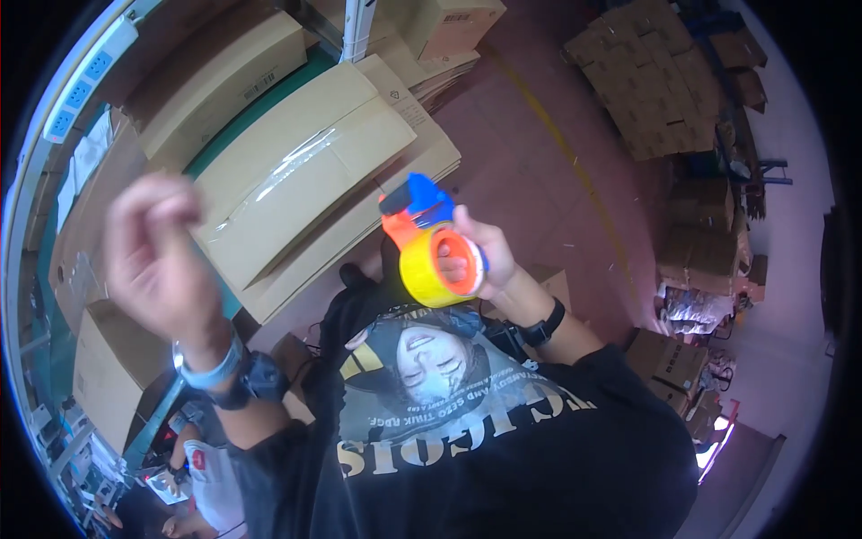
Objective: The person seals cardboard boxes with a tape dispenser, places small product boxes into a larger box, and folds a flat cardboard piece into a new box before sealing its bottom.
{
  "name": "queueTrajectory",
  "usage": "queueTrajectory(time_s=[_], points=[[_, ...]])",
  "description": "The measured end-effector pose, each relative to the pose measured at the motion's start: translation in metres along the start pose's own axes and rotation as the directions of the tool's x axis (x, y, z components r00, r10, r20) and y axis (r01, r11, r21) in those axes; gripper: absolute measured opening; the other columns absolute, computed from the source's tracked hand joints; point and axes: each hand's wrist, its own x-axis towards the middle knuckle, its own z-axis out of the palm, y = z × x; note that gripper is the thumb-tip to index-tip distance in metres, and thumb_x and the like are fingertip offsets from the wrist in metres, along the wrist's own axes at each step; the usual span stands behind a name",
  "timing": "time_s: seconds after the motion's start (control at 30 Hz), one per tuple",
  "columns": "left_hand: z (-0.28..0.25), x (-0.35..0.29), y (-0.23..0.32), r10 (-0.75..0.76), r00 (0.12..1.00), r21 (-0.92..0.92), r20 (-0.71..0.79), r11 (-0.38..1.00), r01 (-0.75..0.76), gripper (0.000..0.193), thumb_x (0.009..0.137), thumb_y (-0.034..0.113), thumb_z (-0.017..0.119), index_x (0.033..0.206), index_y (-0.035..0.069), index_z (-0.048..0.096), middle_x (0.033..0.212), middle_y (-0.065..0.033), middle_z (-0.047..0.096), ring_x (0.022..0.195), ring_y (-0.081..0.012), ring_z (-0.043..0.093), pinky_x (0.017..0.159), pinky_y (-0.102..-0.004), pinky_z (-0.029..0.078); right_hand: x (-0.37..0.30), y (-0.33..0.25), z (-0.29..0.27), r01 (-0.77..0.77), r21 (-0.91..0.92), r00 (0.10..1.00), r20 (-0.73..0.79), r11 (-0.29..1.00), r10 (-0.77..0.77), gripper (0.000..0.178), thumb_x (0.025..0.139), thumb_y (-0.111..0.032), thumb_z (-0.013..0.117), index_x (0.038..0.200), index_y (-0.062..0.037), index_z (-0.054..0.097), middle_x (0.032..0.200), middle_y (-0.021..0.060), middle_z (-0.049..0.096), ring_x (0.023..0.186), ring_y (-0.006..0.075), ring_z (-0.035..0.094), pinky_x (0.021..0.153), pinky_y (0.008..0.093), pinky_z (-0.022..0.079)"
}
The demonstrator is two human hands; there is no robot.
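Observation:
My right hand [488,260] grips a tape dispenser [395,226] with an orange frame and a blue part at its head. A wide roll of yellow tape [422,277] sits on it, and some of my fingers show through the roll's core. The dispenser is held in front of my body, apart from the cardboard. My left hand [162,251] is raised at the left, somewhat blurred, its fingers curled inward with nothing visible in them. Between and beyond my hands lies a flat cardboard box [305,171] with clear tape along its top.
Under the box are more flat cardboard sheets [431,157]; another long box [224,99] stands behind on the green surface. A power strip [90,81] runs along the left frame. Cardboard stacks [642,81] stand at the right, beyond a yellow floor line [575,157]. Another person [211,485] is at lower left.

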Motion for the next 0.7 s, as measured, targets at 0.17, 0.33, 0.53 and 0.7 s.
queueTrajectory(time_s=[0.17, 0.33, 0.53, 0.7], points=[[0.053, -0.036, -0.029, -0.178, 0.941, 0.532, 0.289, 0.846, -0.004, 0.013, 0.081, 0.007, 0.077, 0.09, 0.002, 0.07, 0.093, -0.0099, 0.067, 0.08, -0.0181, 0.064, 0.066, -0.0274, 0.049, 0.017, -0.028, 0.028, 0.075, -0.019, 0.98, 0.188, 0.997, -0.07, 0.07, 0.099, -0.054, 0.049, 0.146, -0.0039, 0.033, 0.101, 0.0085, 0.061, 0.062, 0.0061, 0.054, 0.063, 0.0221, 0.049], [0.075, -0.03, -0.027, -0.224, 0.899, 0.535, 0.375, 0.844, -0.013, 0.019, 0.078, 0.007, 0.078, 0.095, 0.001, 0.072, 0.085, -0.0106, 0.06, 0.077, -0.0209, 0.061, 0.065, -0.0317, 0.048, 0.021, -0.03, 0.051, 0.157, -0.106, 0.988, 0.031, 0.982, -0.155, 0.047, 0.104, -0.039, 0.048, 0.136, -0.0064, 0.037, 0.096, 0.006, 0.058, 0.056, 0.0034, 0.046, 0.052, 0.0177, 0.041], [0.081, -0.025, -0.02, -0.442, 0.802, 0.571, 0.403, 0.806, 0.158, 0.019, 0.078, 0.007, 0.077, 0.096, 0.001, 0.072, 0.079, -0.0094, 0.05, 0.073, -0.0217, 0.055, 0.063, -0.0327, 0.045, 0.021, -0.037, 0.051, 0.18, -0.238, 0.984, 0.033, 0.954, -0.177, 0.037, 0.104, -0.035, 0.05, 0.128, -0.0088, 0.04, 0.1, 0.0048, 0.057, 0.056, 0.0018, 0.044, 0.051, 0.0173, 0.038], [0.07, -0.035, -0.027, -0.479, 0.79, 0.494, 0.382, 0.829, 0.264, 0.015, 0.078, 0.004, 0.076, 0.092, 0.0, 0.072, 0.079, -0.0075, 0.045, 0.074, -0.021, 0.049, 0.064, -0.0317, 0.042, 0.022, -0.037, 0.054, 0.112, -0.357, 0.994, 0.055, 0.928, -0.099, 0.05, 0.103, -0.039, 0.05, 0.136, -0.0049, 0.037, 0.125, 0.0126, 0.055, 0.108, 0.0134, 0.057, 0.093, 0.0297, 0.048]])
